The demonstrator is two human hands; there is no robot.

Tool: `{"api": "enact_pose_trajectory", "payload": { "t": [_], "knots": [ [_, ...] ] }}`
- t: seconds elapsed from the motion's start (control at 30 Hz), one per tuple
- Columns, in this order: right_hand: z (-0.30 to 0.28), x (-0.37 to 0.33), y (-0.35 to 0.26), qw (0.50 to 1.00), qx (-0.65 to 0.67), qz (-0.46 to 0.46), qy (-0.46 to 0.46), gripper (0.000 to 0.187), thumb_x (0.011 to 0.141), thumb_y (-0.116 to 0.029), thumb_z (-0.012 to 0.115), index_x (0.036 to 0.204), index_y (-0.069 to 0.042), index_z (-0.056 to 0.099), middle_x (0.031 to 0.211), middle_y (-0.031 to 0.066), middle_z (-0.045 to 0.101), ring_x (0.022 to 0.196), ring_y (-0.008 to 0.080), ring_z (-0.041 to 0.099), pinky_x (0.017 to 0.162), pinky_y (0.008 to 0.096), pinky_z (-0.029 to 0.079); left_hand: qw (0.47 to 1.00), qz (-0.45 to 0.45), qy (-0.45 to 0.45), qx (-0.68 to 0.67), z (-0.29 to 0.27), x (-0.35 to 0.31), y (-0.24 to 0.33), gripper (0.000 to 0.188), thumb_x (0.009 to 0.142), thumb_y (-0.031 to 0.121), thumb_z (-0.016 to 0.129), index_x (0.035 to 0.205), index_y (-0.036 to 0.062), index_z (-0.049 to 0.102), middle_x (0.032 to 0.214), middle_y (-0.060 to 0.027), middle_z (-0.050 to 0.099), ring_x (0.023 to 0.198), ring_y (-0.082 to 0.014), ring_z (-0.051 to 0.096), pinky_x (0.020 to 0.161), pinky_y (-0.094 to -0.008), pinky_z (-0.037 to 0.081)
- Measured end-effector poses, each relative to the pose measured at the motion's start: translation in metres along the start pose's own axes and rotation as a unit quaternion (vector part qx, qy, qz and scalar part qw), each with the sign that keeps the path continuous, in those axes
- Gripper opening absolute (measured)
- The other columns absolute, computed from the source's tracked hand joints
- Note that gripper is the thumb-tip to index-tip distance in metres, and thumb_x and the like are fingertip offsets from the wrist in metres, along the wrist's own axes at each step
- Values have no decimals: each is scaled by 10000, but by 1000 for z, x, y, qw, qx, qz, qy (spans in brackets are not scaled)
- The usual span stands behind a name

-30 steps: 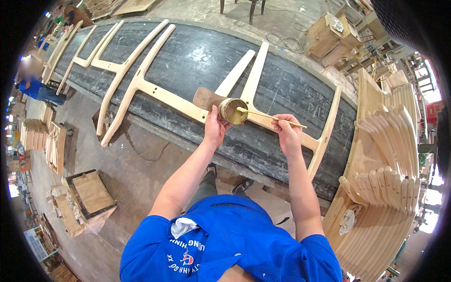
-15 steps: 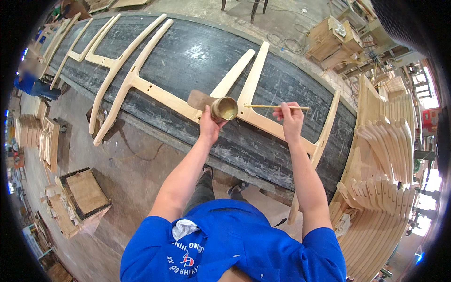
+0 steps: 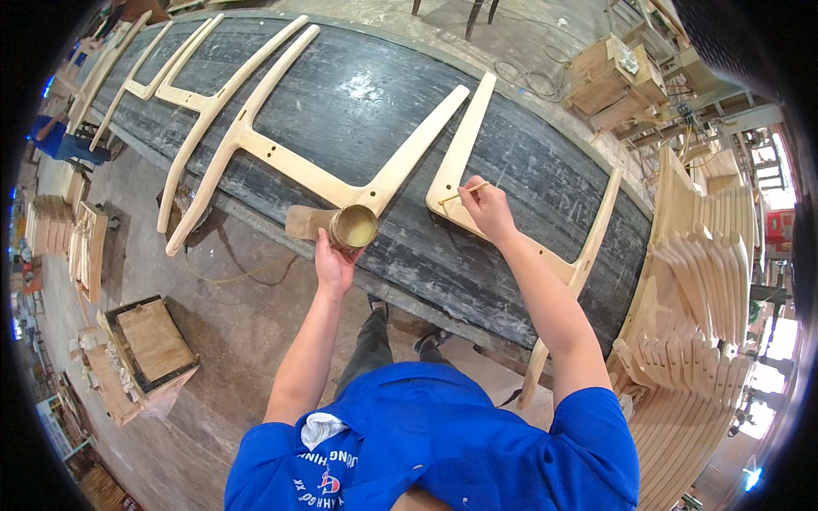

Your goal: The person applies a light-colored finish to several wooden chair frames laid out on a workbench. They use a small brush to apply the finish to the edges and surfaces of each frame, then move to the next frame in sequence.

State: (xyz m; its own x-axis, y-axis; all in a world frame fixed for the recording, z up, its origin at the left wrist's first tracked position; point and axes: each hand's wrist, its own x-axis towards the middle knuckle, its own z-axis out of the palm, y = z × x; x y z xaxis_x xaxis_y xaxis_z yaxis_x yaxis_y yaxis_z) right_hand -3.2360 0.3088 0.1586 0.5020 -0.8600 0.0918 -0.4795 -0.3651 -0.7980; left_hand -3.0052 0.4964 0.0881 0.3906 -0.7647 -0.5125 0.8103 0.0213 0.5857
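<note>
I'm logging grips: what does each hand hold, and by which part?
Left hand: round container, by its near outer wall. Right hand: thin stick, near its middle.

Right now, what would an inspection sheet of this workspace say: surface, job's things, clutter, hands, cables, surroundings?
Surface: long dark tabletop, scuffed, with pale smears and glare.
Job's things: pale wooden frames on the tabletop; cup of yellowish contents; thin stick.
Clutter: dark-rimmed box on the floor.
Hands: left hand grips the cup; right hand grips the stick over a frame corner, contact unclear.
Cables: loose coil, cable or hose, beyond the table.
Surroundings: stacked curved wooden pieces at right; blue-clad co-worker far left.
</note>
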Motion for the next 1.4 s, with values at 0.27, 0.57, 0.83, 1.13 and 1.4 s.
{"api": "enact_pose_trajectory", "payload": {
  "t": [0.27, 0.57, 0.83, 1.13, 1.4],
  "knots": [
    [-20, 19, 2, 999, 38, 13, 1, 183, 857, -173, 614, 812, -5, 558, 622, 107, 558, 555, 174, 535, 547, 307, 437, 1000, 11, -1, -17, -2, -1, 0, 482, 980, 452, 298, 1283, 89, 392, 1263, -85, 486, 1111, -245, 523, 887, -438, 474],
    [-12, 30, 16, 1000, -7, 11, 23, 180, 855, -161, 614, 808, -3, 540, 627, 120, 551, 549, 187, 526, 548, 308, 435, 1000, 10, -8, 2, 8, 2, -8, 538, 986, 452, 242, 1309, 46, 384, 1303, -114, 471, 1167, -272, 494, 954, -431, 443],
    [-20, 37, 12, 984, -79, -95, -128, 57, 817, -63, 580, 872, -53, 575, 820, 124, 589, 766, 310, 602, 665, 381, 486, 1000, 6, -7, 8, 6, 5, -9, 530, 985, 456, 251, 1307, 59, 393, 1296, -106, 478, 1165, -268, 497, 960, -432, 436],
    [-54, 34, 14, 991, 6, -21, -129, 51, 778, -17, 589, 809, -35, 626, 794, 58, 623, 761, 162, 625, 642, 303, 493, 997, 50, -2, 54, 53, 28, -22, 387, 967, 434, 380, 1235, 157, 425, 1173, -20, 537, 1056, -177, 539, 870, -410, 460],
    [-51, -14, 40, 906, 390, 118, 117, 103, 883, -123, 580, 883, -22, 560, 768, 80, 636, 637, 121, 621, 568, 233, 504, 988, 58, -36, 135, 119, 51, -62, 361, 961, 403, 428, 1187, 122, 451, 1079, -14, 570, 957, -143, 583, 772, -321, 500]
  ]
}}
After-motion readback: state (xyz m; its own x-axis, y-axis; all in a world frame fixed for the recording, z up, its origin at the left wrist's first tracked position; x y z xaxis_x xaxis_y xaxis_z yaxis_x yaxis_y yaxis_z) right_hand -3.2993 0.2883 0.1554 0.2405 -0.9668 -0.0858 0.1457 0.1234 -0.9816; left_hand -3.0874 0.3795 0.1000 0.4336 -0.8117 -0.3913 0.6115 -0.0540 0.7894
